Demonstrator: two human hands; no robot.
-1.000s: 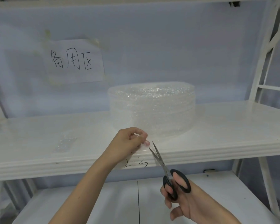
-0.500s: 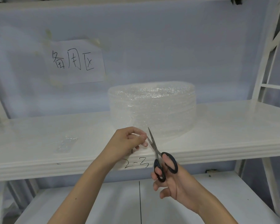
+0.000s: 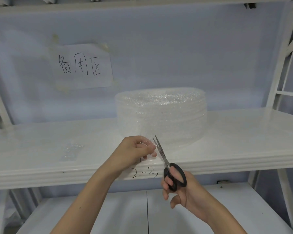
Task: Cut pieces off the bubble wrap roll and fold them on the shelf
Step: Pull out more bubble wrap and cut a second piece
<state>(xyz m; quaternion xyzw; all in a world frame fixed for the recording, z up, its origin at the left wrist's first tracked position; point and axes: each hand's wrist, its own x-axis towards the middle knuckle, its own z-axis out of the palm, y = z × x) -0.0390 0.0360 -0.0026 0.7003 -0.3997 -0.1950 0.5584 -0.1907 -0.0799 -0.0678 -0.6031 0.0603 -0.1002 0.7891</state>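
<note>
Left hand is closed, the free end of the bubble wrap pinched between thumb and fingers just above the shelf's front edge. Right hand is closed through the black loops of the scissors, steel blades pointed up, slightly parted, set right beside the pinch.

Step in hand, as judged: the cut across the pulled-out strip. Film should be kept taut by the left hand, the sheet fed deep into the blade throat, and the cut run straight up and square to the strip. Slack film is likely to fold between the blades and not shear.

The bubble wrap roll stands on end mid-shelf, toward the front edge: clear, soft, dimpled, a squat cylinder. The shelf is white, glossy, with a moulded lip. A small clear folded piece lies flat toward the left front. A handwritten paper sign is taped to the back panel.
</note>
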